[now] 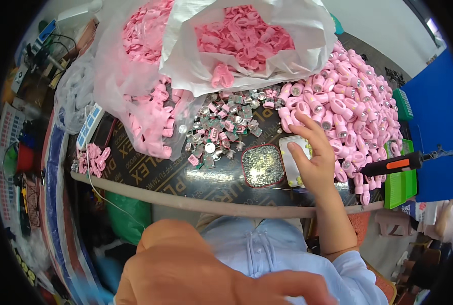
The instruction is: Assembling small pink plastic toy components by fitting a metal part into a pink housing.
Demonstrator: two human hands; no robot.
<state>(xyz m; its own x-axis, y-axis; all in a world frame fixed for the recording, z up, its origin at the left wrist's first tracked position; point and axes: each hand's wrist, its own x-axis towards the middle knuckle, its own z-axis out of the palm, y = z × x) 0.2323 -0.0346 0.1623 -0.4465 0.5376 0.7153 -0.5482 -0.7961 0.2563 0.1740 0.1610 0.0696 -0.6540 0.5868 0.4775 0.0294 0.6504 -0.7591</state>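
Note:
My right hand (315,157) hovers over a white shallow tray (290,162) with small yellow pieces at its edges. Its fingers and thumb are apart, and nothing shows between them. Close to the camera at the bottom, my left hand (186,269) looms large and blurred, with one finger pointing right; what it may hold is hidden. Left of the white tray lies a red-rimmed tin (263,166) full of tiny shiny metal parts. Behind the tin spread small circuit assemblies (221,127) with pink and silver parts. A heap of pink mini flashlights (351,99) rises beyond my right hand.
A white sack (180,66) of pink plastic shells and a clear plastic bag (114,86) stand at the back. On the right, a black and orange electric screwdriver (394,164) hangs on a coiled cord by a green basket (400,189). The table's padded front edge (211,206) curves nearby.

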